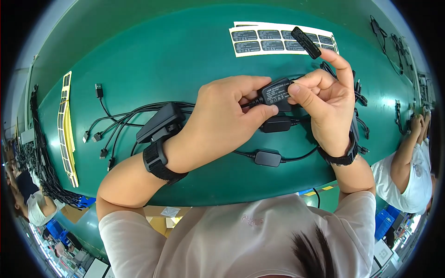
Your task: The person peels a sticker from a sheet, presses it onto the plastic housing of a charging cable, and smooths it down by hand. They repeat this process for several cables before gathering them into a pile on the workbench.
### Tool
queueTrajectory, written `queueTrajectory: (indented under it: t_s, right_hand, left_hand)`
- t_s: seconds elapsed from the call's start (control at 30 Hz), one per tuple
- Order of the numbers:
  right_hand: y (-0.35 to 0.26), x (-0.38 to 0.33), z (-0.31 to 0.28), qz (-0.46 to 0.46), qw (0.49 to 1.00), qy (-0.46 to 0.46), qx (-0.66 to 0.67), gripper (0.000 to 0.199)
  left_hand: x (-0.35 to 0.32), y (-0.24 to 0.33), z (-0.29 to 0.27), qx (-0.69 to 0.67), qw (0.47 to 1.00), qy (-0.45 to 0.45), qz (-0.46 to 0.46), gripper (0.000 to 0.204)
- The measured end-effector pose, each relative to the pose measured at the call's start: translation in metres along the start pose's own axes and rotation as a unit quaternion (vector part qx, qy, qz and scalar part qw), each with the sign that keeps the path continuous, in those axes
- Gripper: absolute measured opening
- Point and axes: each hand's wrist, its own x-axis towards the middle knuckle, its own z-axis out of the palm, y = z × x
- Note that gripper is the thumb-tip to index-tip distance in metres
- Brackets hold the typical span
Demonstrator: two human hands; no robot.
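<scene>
My left hand (220, 113) pinches the small black box of a USB cable between thumb and fingers. A black label (277, 90) with white print lies over the box's upper face. At its right edge, my right hand (330, 99) closes thumb and forefinger on the label; how much of it is stuck down I cannot tell. Another black label (306, 42) clings to a raised fingertip of the same hand. Just below are two more cable boxes, one (277, 124) close under the held box and one (267, 158) nearer me.
Beyond my hands lies a white sheet (250, 54) of black labels. Cables with USB plugs (98, 90) spread to the left, near a yellow-backed label strip (71, 134). Bundled black cables (41, 162) line the far left edge. A co-worker's arm (402, 150) reaches in at right.
</scene>
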Motion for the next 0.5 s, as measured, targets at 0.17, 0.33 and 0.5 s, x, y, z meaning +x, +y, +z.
queueTrajectory:
  t_s: [0.17,0.33,0.5]
  right_hand:
    - [-0.0002,-0.0011,-0.0003,-0.016,1.0,-0.008,-0.02,0.06]
    - [0.0041,-0.0015,-0.0002,-0.045,0.998,-0.011,-0.032,0.058]
    - [0.0085,-0.0031,-0.0014,-0.09,0.994,-0.022,-0.06,0.055]
  left_hand:
    - [-0.0002,-0.0006,0.0004,0.002,1.0,0.001,-0.001,0.037]
    - [-0.0008,-0.0029,0.001,0.001,1.0,0.008,0.016,0.037]
    - [-0.0023,-0.0047,0.0043,-0.007,0.999,0.024,0.023,0.036]
